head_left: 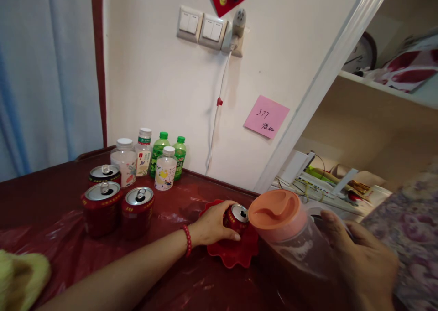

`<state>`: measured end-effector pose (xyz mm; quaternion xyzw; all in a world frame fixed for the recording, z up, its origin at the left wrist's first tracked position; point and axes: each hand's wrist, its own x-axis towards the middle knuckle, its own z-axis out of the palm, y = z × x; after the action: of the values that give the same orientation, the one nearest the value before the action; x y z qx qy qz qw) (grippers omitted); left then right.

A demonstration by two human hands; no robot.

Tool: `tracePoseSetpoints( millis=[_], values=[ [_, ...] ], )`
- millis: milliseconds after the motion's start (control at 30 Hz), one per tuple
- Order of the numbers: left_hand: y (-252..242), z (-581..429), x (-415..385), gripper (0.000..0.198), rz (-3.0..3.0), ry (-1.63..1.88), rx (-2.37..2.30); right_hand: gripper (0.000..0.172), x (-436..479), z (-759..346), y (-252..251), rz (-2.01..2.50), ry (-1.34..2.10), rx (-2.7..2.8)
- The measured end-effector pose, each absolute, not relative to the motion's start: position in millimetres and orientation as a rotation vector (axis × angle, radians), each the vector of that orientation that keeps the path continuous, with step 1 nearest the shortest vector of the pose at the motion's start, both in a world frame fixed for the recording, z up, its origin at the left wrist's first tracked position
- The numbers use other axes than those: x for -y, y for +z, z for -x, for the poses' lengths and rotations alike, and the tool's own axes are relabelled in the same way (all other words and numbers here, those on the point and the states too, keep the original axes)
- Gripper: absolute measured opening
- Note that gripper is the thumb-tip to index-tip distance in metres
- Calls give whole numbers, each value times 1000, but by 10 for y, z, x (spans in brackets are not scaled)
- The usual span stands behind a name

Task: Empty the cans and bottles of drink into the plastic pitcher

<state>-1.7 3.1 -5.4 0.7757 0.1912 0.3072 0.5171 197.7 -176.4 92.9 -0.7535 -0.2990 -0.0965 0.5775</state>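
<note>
Red can [238,218] sits on a red plate [230,257] near the table's [51,201] back edge, gripped by the left hand [212,225]. The right hand [361,261] grasps the pitcher [290,240] just beside it; holding the can firm and upright should steady it.

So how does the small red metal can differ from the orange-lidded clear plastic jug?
The red can is small and opaque; the clear jug is far bigger and see-through. The can sits on the red plate in the left hand; the jug is beside it, in the right hand. Both are held.
</note>
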Motion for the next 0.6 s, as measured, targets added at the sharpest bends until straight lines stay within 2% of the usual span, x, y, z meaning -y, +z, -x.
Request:
tracePoseSetpoints(
  millis=[600],
  values=[
    [-30,12,-21,77,-1880,732,-475,59,1776,-1966,950,1788,-256,712]
  ],
)
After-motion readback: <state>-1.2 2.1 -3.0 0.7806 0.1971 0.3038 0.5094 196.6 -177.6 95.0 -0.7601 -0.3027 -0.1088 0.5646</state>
